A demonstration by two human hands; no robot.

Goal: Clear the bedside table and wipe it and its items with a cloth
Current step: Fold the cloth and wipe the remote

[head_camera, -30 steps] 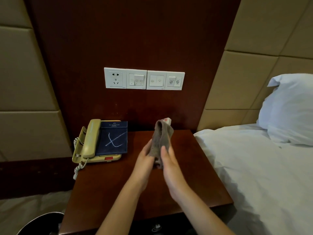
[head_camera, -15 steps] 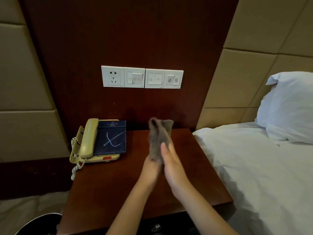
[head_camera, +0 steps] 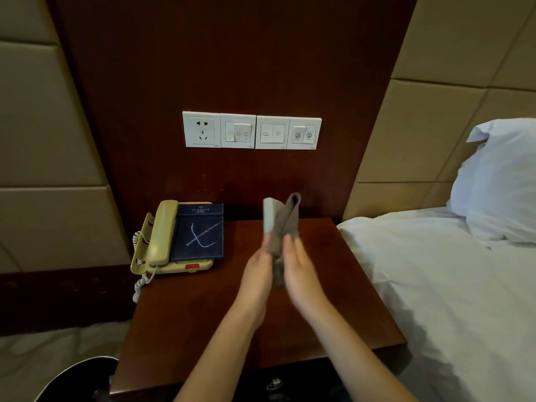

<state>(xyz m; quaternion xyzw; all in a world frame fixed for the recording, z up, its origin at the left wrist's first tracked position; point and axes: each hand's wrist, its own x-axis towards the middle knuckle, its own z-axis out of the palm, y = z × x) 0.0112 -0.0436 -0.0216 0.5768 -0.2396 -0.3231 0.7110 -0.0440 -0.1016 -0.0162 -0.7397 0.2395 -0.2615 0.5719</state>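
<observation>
Above the middle of the dark wooden bedside table (head_camera: 203, 320), my left hand (head_camera: 256, 274) and my right hand (head_camera: 300, 271) are pressed together around a grey-brown cloth (head_camera: 288, 221). The cloth is folded around a small pale box (head_camera: 268, 214), whose top edge sticks out at the left. My left hand holds the box from the left side, and my right hand presses the cloth against it from the right. At the table's back left corner stands a beige telephone (head_camera: 162, 236) with a dark blue folder (head_camera: 200, 233) lying on it.
A white bed (head_camera: 449, 285) with a pillow (head_camera: 504, 181) adjoins the table's right side. A socket and switch panel (head_camera: 251, 130) sits on the wooden wall panel behind. The rim of a dark round bin (head_camera: 72, 378) shows at the lower left.
The cloth has slid over the box between my hands. The box was fully covered half a second ago, and its pale top edge now shows at the left.
</observation>
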